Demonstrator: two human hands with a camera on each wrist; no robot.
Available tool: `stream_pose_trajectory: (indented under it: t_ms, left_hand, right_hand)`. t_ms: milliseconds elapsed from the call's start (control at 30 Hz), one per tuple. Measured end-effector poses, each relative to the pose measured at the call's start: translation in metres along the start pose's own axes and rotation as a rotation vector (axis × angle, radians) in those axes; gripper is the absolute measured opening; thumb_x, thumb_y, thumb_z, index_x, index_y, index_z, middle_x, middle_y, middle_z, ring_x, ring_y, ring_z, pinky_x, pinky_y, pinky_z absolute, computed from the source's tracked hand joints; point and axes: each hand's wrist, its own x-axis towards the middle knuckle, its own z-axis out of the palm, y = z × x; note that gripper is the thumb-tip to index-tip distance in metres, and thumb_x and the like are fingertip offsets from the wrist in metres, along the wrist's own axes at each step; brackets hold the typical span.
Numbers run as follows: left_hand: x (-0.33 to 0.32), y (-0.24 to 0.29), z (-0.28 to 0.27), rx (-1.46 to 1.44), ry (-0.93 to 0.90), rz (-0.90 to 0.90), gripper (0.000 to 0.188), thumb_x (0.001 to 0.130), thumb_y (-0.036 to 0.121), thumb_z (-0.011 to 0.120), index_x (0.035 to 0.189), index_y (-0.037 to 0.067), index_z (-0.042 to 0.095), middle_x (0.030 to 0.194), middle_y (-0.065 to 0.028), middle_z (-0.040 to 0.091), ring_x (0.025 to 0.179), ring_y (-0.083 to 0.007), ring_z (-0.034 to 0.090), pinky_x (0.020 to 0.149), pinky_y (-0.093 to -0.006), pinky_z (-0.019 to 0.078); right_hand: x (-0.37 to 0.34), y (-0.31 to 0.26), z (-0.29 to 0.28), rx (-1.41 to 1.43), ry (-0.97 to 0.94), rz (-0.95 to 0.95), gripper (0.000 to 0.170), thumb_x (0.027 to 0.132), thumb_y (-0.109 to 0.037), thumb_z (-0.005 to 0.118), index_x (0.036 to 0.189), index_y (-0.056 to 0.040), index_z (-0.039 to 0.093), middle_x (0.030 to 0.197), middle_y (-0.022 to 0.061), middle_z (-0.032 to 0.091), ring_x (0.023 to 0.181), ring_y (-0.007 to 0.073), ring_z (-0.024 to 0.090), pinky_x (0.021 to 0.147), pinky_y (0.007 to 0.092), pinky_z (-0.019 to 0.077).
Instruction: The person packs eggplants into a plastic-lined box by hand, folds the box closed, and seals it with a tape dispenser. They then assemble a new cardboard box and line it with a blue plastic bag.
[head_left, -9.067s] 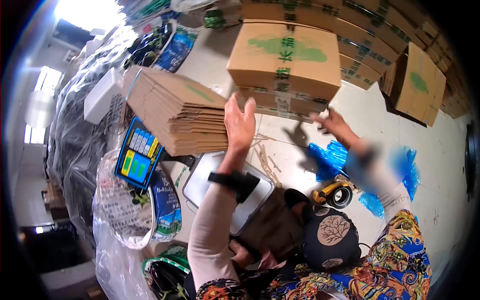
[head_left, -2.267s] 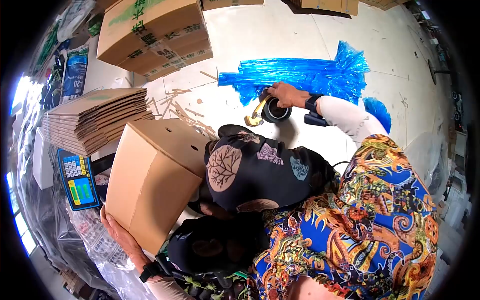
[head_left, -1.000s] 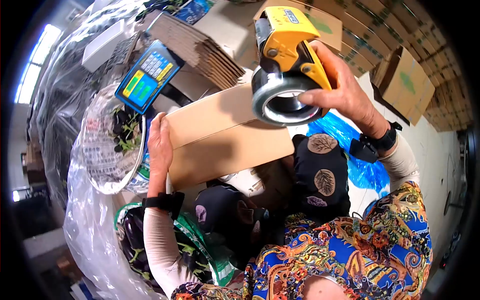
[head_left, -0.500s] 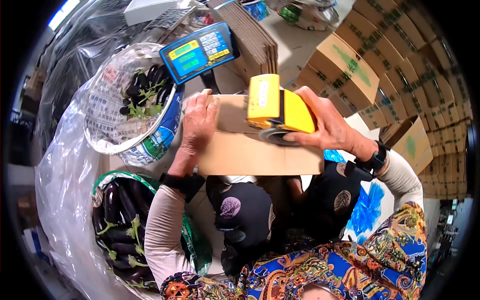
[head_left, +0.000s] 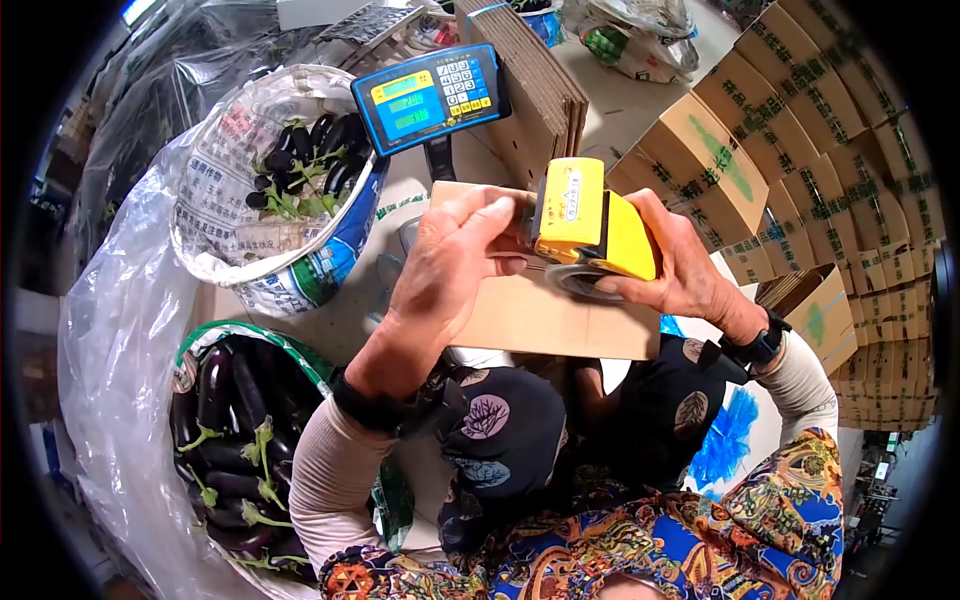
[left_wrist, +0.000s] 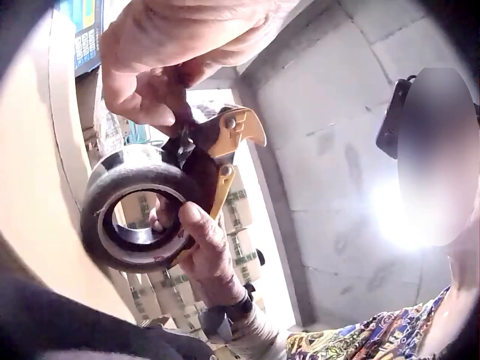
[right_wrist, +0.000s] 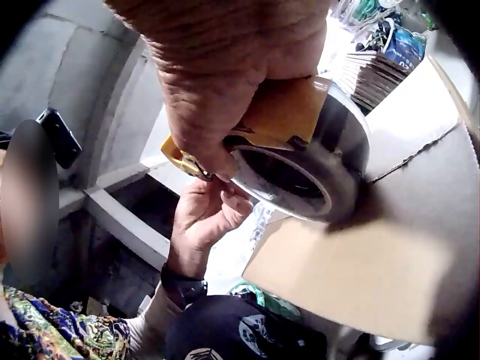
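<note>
In the head view my right hand (head_left: 690, 265) grips a yellow tape dispenser (head_left: 625, 235) loaded with a wide tape roll (left_wrist: 96, 217). The dispenser is held close over the folded-in flaps of a cardboard box (head_left: 560, 322), which stands before my knees. My left hand (head_left: 440, 265) is at the dispenser's front end, fingers and thumb curled. Seen from the left wrist, these fingertips pinch the tape's end beside the dispenser's cutter. A seam between two box flaps runs under the roll in the right wrist view.
A scale display (head_left: 430, 98) stands behind the box, near flat cardboard stacks (head_left: 525, 95). At left are a lined basket (head_left: 235, 272) and a green-edged sack (head_left: 255, 335), both holding eggplants. Taped cartons (head_left: 800, 110) are piled at right; blue plastic film (head_left: 725, 440) lies below.
My right hand has picked up the tape dispenser from the floor and brought it over the box. My left hand has left the box's side and moved to the dispenser's front.
</note>
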Motion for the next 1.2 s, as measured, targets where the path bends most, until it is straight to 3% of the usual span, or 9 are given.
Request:
stream_pose_trajectory:
  t_ms: [333, 533, 633, 833, 933, 967, 1067, 1133, 1200]
  left_hand:
    - [-0.003, 0.001, 0.006, 0.193, 0.048, 0.031, 0.032, 0.102, 0.032, 0.049, 0.105, 0.004, 0.064, 0.087, -0.0029, 0.066, 0.074, -0.0087, 0.061, 0.068, -0.0241, 0.0486]
    - [0.001, 0.000, -0.006, 0.173, 0.006, 0.008, 0.028, 0.104, 0.029, 0.044, 0.110, 0.008, 0.060, 0.095, -0.0007, 0.065, 0.078, -0.0065, 0.059, 0.067, -0.0225, 0.0463]
    - [-0.003, 0.009, 0.003, 0.023, 0.095, -0.048, 0.028, 0.103, 0.025, 0.048, 0.103, 0.002, 0.064, 0.081, -0.0027, 0.065, 0.068, -0.0060, 0.059, 0.061, -0.0175, 0.0466]
    - [0.004, -0.008, -0.006, 0.151, 0.026, 0.117, 0.021, 0.101, 0.017, 0.053, 0.097, -0.001, 0.065, 0.076, -0.0030, 0.062, 0.063, -0.0087, 0.054, 0.060, -0.0238, 0.0461]
    - [0.012, -0.017, -0.014, 0.612, 0.149, 0.304, 0.021, 0.104, 0.016, 0.043, 0.101, 0.006, 0.062, 0.082, 0.0024, 0.062, 0.065, -0.0008, 0.049, 0.057, -0.0168, 0.0379]
    - [0.015, -0.014, -0.015, 0.566, 0.200, 0.375, 0.015, 0.094, 0.008, 0.060, 0.085, -0.003, 0.064, 0.078, -0.0118, 0.059, 0.067, -0.0160, 0.055, 0.061, -0.0318, 0.0446]
    - [0.002, 0.007, -0.030, 0.531, 0.217, 0.133, 0.015, 0.094, 0.011, 0.059, 0.087, -0.002, 0.065, 0.076, -0.0106, 0.057, 0.068, -0.0148, 0.054, 0.059, -0.0317, 0.0437]
    - [0.000, 0.011, -0.073, 0.430, 0.210, 0.284, 0.022, 0.091, 0.023, 0.056, 0.079, 0.005, 0.060, 0.068, 0.0033, 0.046, 0.059, -0.0075, 0.040, 0.051, -0.0253, 0.0311]
    - [-0.014, 0.022, -0.117, 0.477, 0.386, 0.212, 0.023, 0.091, 0.025, 0.056, 0.074, 0.010, 0.053, 0.064, 0.0072, 0.039, 0.056, -0.0031, 0.030, 0.050, -0.0223, 0.0261]
  right_hand:
    - [0.005, -0.008, 0.001, -0.038, -0.003, -0.020, 0.065, 0.074, -0.038, 0.080, 0.116, -0.0025, 0.047, 0.093, 0.0187, 0.063, 0.085, 0.0321, 0.067, 0.076, 0.0382, 0.0518]
    - [0.006, -0.011, 0.001, -0.063, -0.011, -0.031, 0.064, 0.073, -0.037, 0.080, 0.115, -0.0025, 0.047, 0.092, 0.0189, 0.063, 0.086, 0.0332, 0.066, 0.077, 0.0386, 0.0515]
    - [0.007, -0.014, 0.001, -0.082, -0.012, -0.031, 0.063, 0.073, -0.036, 0.080, 0.115, -0.0024, 0.047, 0.092, 0.0189, 0.063, 0.085, 0.0335, 0.066, 0.076, 0.0389, 0.0515]
    - [0.011, -0.013, 0.003, -0.075, 0.001, -0.064, 0.062, 0.074, -0.039, 0.080, 0.112, -0.0025, 0.047, 0.085, 0.0188, 0.062, 0.081, 0.0345, 0.066, 0.073, 0.0389, 0.0514]
    - [0.016, -0.016, 0.002, -0.096, -0.022, -0.083, 0.064, 0.074, -0.043, 0.081, 0.109, -0.0022, 0.047, 0.080, 0.0186, 0.060, 0.076, 0.0350, 0.064, 0.070, 0.0393, 0.0505]
    - [0.018, -0.016, 0.002, -0.103, -0.036, -0.092, 0.064, 0.075, -0.045, 0.081, 0.108, -0.0021, 0.047, 0.078, 0.0184, 0.060, 0.075, 0.0351, 0.064, 0.068, 0.0395, 0.0500]
    - [0.019, -0.016, 0.001, -0.153, -0.084, -0.113, 0.066, 0.074, -0.049, 0.080, 0.105, -0.0018, 0.046, 0.077, 0.0176, 0.058, 0.072, 0.0351, 0.062, 0.066, 0.0398, 0.0485]
    - [0.016, -0.020, -0.005, -0.179, -0.084, -0.101, 0.066, 0.074, -0.050, 0.080, 0.102, -0.0018, 0.045, 0.077, 0.0171, 0.058, 0.072, 0.0349, 0.062, 0.066, 0.0392, 0.0483]
    - [0.010, -0.018, -0.011, -0.198, -0.104, -0.072, 0.066, 0.073, -0.051, 0.080, 0.102, -0.0022, 0.045, 0.077, 0.0171, 0.058, 0.072, 0.0352, 0.062, 0.067, 0.0392, 0.0483]
